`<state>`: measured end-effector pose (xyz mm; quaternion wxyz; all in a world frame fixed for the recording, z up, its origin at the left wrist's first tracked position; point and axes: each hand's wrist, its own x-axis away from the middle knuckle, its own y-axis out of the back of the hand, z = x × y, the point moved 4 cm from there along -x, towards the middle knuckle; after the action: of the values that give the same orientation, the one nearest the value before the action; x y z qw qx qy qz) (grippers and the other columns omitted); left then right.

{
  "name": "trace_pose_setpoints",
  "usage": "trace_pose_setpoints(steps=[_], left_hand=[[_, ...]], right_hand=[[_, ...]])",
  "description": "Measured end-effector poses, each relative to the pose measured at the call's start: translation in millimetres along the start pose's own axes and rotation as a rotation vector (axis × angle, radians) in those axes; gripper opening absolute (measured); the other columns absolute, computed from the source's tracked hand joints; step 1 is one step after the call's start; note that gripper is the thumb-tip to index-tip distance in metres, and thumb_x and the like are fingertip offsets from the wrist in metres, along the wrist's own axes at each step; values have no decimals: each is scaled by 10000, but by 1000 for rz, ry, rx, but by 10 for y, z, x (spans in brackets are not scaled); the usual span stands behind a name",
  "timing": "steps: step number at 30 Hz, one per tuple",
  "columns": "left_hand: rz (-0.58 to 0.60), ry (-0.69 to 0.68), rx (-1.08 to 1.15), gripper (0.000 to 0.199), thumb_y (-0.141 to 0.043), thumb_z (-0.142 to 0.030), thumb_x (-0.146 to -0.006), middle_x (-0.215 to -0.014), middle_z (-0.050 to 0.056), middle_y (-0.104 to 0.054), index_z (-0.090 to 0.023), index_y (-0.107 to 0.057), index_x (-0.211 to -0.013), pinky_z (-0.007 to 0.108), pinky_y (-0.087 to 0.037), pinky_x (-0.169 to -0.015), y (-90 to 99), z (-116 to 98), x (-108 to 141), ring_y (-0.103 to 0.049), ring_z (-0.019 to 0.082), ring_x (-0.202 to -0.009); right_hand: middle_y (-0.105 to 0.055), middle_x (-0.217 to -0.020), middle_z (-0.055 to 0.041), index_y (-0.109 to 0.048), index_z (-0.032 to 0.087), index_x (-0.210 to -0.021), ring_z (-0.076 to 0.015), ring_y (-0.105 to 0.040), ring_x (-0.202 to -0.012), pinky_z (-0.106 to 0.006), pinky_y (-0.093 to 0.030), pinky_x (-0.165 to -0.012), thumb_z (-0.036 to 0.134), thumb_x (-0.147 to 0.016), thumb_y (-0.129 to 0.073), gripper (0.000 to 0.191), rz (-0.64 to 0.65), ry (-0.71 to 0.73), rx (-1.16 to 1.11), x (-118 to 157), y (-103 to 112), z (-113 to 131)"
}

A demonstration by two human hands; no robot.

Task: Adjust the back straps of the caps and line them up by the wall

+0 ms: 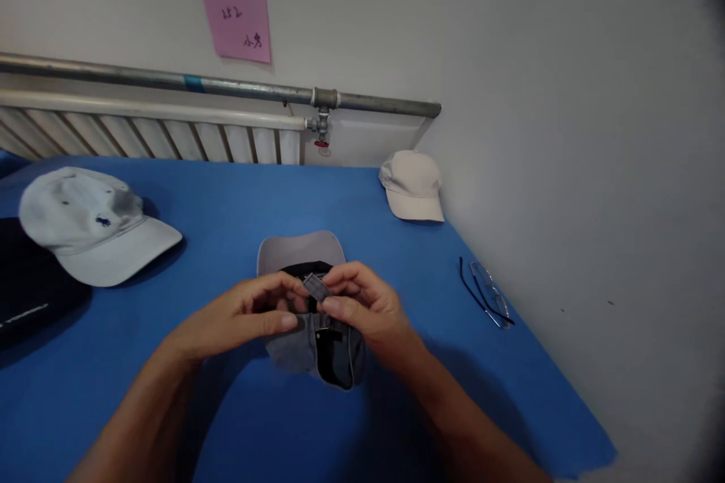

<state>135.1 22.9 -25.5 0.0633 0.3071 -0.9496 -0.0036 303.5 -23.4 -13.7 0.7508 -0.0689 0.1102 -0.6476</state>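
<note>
A grey baseball cap (pixel 291 351) is between my hands above the blue table, its brim (pixel 300 250) pointing away from me. The cap's back, with the strap opening and a dark patch (pixel 334 358), faces me. My right hand (pixel 374 313) pinches the short grey strap (pixel 317 287) between thumb and fingers. On the other side, my left hand (pixel 249 313) has its thumb outside the cap's back edge and its fingers curled over that edge. Its index fingertip lies close to the strap; whether it touches, I cannot tell.
On the blue table (pixel 254 196), a white cap (pixel 94 211) and a black cap (pixel 34 290) lie at left. A cream cap (pixel 413 181) sits at the back right, near glasses (pixel 487 294) along the wall. Behind run a metal pipe (pixel 243 87) and a radiator (pixel 170 137).
</note>
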Motion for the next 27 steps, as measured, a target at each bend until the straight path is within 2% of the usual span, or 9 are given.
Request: trace_pose_setpoints(steps=[6, 9, 12, 18, 22, 27], left_hand=[[58, -4, -194, 199, -610, -347, -874, -942, 7, -647, -212, -678, -1004, 232, -435, -720, -59, 4, -53, -554, 128, -816], [34, 29, -130, 191, -636, -347, -845, -854, -1, -656, -202, -702, -952, 221, -420, -647, -54, 35, -64, -537, 115, -721], [-8, 60, -70, 177, -661, -327, -813, -846, 7, -666, -202, -715, -925, 231, -423, -665, -38, 51, -57, -552, 125, -734], [-106, 92, 6, 107, -658, -218, -736, -785, -1, -649, -188, -710, -825, 219, -392, -625, -38, 65, -70, -528, 110, -686], [-161, 105, 74, 58, -641, -206, -706, -638, -20, -568, -159, -672, -715, 209, -351, -561, -64, 80, -91, -463, 85, -582], [-187, 124, 152, 90, -678, -239, -677, -602, -21, -541, -152, -662, -694, 207, -339, -534, -63, 98, -104, -447, 79, -551]], right_hand=[[-650, -765, 39, -634, 220, -869, -92, -610, -695, -237, -480, -686, 242, -722, -728, 176, -4, -58, -70, -27, 46, -24], [-658, -761, 35, -637, 210, -843, -93, -605, -687, -238, -477, -682, 240, -715, -732, 162, -7, -74, -48, -26, 60, -2], [-657, -735, 33, -633, 201, -811, -95, -590, -669, -239, -465, -665, 247, -712, -724, 143, -15, -81, -6, -32, 84, 10], [-588, -593, 55, -615, 183, -782, -53, -428, -477, -203, -327, -493, 316, -749, -685, 153, 13, -137, 24, -54, 82, -67], [-524, -551, 66, -613, 180, -739, -58, -425, -476, -211, -319, -492, 324, -768, -650, 151, 37, -146, 69, -54, 60, -83], [-490, -520, 68, -585, 180, -674, -67, -434, -484, -218, -332, -512, 288, -747, -622, 135, 44, -194, 141, -39, 39, -49]])
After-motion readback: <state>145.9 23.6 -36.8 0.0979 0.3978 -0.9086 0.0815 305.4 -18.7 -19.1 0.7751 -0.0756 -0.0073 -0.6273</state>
